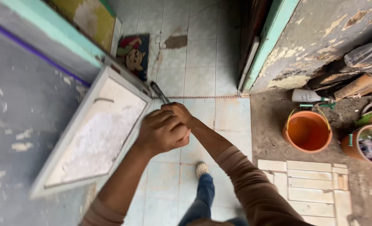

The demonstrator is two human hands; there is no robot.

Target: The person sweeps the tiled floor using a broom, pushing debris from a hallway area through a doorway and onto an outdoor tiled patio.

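Far left: grey wall [22, 83] with flaking paint and a purple stripe. Hinged off it is a grey framed panel [96, 134], a small door or shutter, swung open, with a rough whitish inner face. We'd judge it stiff and fairly light, likely to swing if pushed.

Our left hand [161, 132] is closed in a fist right at the panel's free corner. Its fingers are curled tight, but we can't tell what's inside them. Our right hand [178, 112] sits just behind and touching the left, its fingers clamped on the handles of a dark metal plier-type tool [158, 92]. The tool's nose points up-left to the panel's top corner, touching or just beside the frame edge; the exact contact is hidden.

Handling, our judgement: the tool is rigid steel, moderately heavy and not fragile, and its smooth handles may slip. Best grip is low on the handles, as now, for leverage.

The floor [194, 54] is pale blue-grey tile, cracked and patched, with a patterned doormat [133, 52] at the top. Our shoe [201, 168] stands on it.

Right: teal door frame [269, 42], peeling wall, bare concrete ground, orange bucket [307, 130], white spray bottle [305, 96], stacked pale tiles [311, 184], clutter at the edge.
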